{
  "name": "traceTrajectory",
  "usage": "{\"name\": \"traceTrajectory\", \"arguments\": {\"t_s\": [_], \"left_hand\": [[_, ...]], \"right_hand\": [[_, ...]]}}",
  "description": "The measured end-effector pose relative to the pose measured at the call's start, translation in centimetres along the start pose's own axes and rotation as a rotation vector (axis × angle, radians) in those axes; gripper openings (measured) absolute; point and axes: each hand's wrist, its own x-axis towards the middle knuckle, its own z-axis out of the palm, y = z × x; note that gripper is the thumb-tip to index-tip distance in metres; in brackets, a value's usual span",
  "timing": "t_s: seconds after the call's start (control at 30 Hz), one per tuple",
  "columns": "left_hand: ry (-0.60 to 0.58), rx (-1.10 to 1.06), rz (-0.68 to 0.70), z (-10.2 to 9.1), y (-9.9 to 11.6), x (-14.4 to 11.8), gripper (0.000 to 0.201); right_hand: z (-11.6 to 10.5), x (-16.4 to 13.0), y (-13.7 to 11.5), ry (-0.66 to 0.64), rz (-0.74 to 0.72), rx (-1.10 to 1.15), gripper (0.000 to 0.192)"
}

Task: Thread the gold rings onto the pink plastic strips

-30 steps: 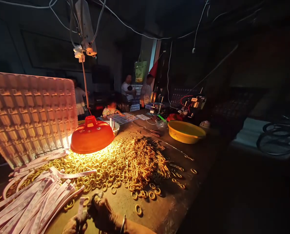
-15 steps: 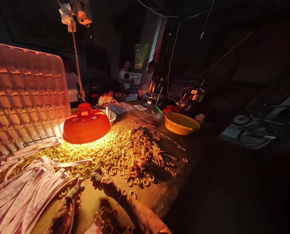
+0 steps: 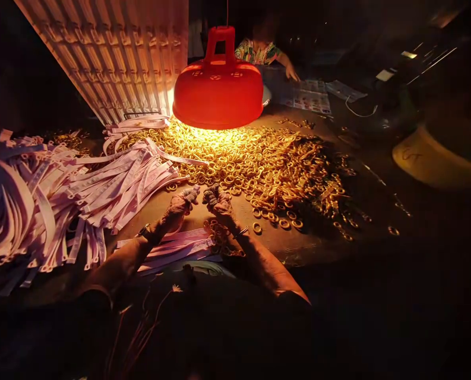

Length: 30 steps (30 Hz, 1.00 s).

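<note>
Where lamp light falls | left hand [image 3: 181,203], right hand [image 3: 218,199] meet by rings [image 3: 259,169] | grips: cannot tell

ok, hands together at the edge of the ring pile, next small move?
Probably the right hand reaches forward for one ring from the ring pile: both hands sit just short of it, the left hand by the paper strips. What either holds is too dark to tell.

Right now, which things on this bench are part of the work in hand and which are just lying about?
In hand:
left hand
right hand
heap of small golden rings
pale pink paper strips

Lying about:
red hanging lamp shade
ribbed pale tray panel
yellow round basin
printed sheets
</note>
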Motion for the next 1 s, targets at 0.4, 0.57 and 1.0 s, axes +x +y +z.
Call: {"name": "traceTrajectory", "arguments": {"t_s": [0.4, 0.57, 1.0], "left_hand": [[-0.122, -0.032, -0.012, 0.6, -0.2, -0.5, 0.035], [-0.1, -0.155, -0.082, 1.0, -0.3, -1.0, 0.031], [0.07, 0.009, 0.082, 1.7, -2.4, -0.8, 0.038]], "right_hand": [[0.0, -0.1, 0.7, 0.125, 0.091, 0.187, 0.026], [0.5, 0.0, 0.7, 0.1, 0.097, 0.156, 0.028], [0.2, 1.5, 0.8, 0.043, 0.083, 0.007, 0.026]]}}
